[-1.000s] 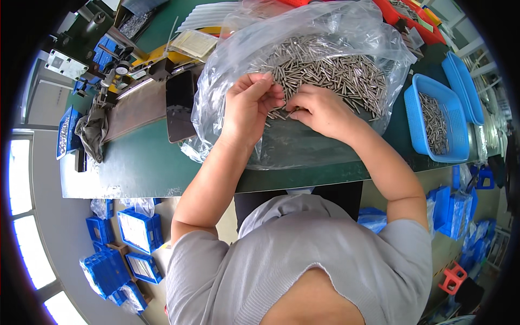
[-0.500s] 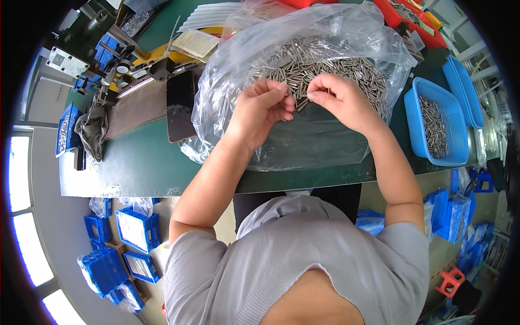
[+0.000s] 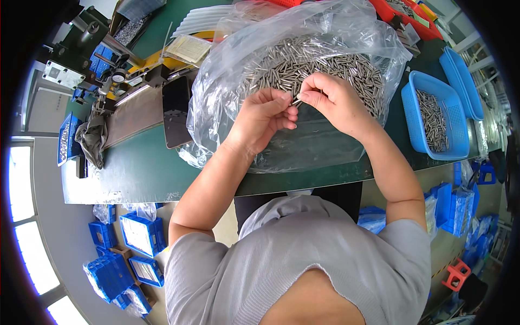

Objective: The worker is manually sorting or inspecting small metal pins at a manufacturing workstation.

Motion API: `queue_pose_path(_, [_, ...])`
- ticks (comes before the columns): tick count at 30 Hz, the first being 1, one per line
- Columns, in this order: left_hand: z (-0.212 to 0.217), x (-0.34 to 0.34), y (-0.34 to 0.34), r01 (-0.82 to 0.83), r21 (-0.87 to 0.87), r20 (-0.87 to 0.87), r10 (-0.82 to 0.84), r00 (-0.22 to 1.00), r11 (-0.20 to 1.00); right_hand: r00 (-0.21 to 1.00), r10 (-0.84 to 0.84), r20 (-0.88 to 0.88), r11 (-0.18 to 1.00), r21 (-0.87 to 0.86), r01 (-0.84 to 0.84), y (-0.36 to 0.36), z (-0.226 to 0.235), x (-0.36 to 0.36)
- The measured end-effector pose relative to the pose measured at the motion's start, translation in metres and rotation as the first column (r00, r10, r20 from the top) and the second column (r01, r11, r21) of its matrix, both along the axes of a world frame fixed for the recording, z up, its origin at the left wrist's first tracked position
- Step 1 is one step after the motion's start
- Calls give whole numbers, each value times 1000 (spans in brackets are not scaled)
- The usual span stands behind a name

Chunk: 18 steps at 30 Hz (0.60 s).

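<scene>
- The left hand has its thumb and forefinger nearly together on a slim metal pin, its other fingers loosely curled.
- The right hand brings thumb and forefinger tips together just beside that pin; whether they grip anything cannot be told.
- A slick, narrow pin could slip if the two pinches pulled unevenly, and it would be hard to pick out again among the pieces beneath.
- Just beyond the fingertips lies a loose pile of metal pins in a clear plastic bag; a wrist snagging the film could drag the bag and scatter them.
- The bag lies on the green tabletop, its front part near the edge, so a stray pin might roll to the floor.
- To the right, a blue basket holds similar pins; an elbow swung wide could knock it.
- To the left, a dark flat device lies just beside the bag, where spilled pins might scratch it.
</scene>
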<state>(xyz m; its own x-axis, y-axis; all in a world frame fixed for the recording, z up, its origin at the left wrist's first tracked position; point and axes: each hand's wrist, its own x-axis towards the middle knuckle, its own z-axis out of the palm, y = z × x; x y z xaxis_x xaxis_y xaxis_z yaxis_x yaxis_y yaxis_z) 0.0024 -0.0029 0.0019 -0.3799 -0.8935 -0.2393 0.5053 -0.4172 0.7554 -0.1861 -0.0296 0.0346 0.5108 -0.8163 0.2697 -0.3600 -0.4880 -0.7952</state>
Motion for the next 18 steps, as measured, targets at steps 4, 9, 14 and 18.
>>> queue_pose_path(4, [1,0,1,20,13,-19,-20,1000,1000,998,-45,33,995,-84,48,2,-1,3])
queue_pose_path(9, [-1,-2,1,37,12,-85,-35,996,999,996,-58,72,998,-34,61,3,-4,5])
queue_pose_path(14, [-4,-3,1,44,-20,-123,-46,991,999,978,-22,209,938,343,-53,0,-16,9])
queue_pose_path(18, [-1,-4,1,-29,14,-111,30,993,999,913,-14,409,843,495,-209,3,-8,12])
